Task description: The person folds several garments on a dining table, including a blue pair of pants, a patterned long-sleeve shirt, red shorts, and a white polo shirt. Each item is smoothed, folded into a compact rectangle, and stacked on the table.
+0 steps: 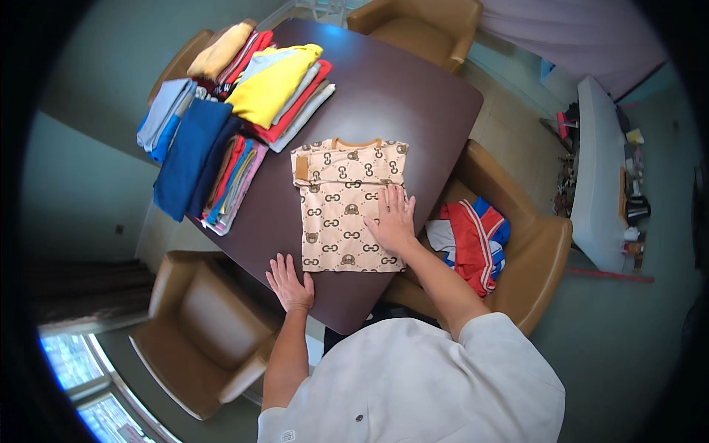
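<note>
A beige T-shirt with a bear and chain-link pattern and a tan collar lies spread flat on the dark table, its neck toward the far side. My right hand rests on the shirt's right half, fingers stretched and pointing away from me. Beside the shirt's lower left corner, my left hand lies flat on the table edge with its fingers spread. Neither hand holds anything.
Stacks of folded clothes, with a yellow garment and a navy one on top, fill the table's far left. Red, white and blue clothes lie loosely on the right brown chair. Another brown chair stands at left.
</note>
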A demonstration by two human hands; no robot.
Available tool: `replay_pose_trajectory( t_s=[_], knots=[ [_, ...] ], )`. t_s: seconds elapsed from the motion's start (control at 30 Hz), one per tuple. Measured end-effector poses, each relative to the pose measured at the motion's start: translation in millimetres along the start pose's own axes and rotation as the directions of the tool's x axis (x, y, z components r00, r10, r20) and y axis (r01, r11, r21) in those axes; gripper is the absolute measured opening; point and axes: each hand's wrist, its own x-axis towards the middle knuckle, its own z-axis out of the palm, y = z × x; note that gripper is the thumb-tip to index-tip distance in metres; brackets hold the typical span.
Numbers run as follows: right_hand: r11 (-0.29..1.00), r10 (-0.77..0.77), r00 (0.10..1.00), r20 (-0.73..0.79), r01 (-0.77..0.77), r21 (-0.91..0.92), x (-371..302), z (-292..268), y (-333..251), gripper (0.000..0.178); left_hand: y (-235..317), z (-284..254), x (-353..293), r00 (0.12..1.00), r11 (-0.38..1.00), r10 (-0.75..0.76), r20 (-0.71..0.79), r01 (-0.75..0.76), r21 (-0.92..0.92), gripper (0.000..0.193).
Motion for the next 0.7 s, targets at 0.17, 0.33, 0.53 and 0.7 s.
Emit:
replay_pose_trajectory(
  t_s=[0.17, 0.33, 0.53, 0.7],
  knots=[
    [0.978, 0.104, 0.991, -0.079, -0.087, 0.191, 23, -11, 11, 0.057, 0, 5, 5, 1.000, 1.000, -0.006, -0.011, 0.007, 0.029, 0.075],
    [0.911, 0.328, 0.934, -0.141, -0.273, 0.309, 58, -13, 42, 0.032, -8, 8, 11, 0.998, 0.988, -0.052, 0.019, 0.054, -0.147, 0.075],
    [0.807, 0.526, 0.849, -0.052, -0.480, 0.344, 93, -18, 52, 0.030, 30, -16, 9, 0.963, 0.954, 0.255, -0.089, -0.265, -0.141, 0.065],
    [0.815, 0.525, 0.851, 0.005, -0.505, 0.284, 105, -17, 57, 0.029, 46, -13, -12, 0.966, 0.979, 0.202, 0.163, -0.192, -0.071, 0.066]
  ],
)
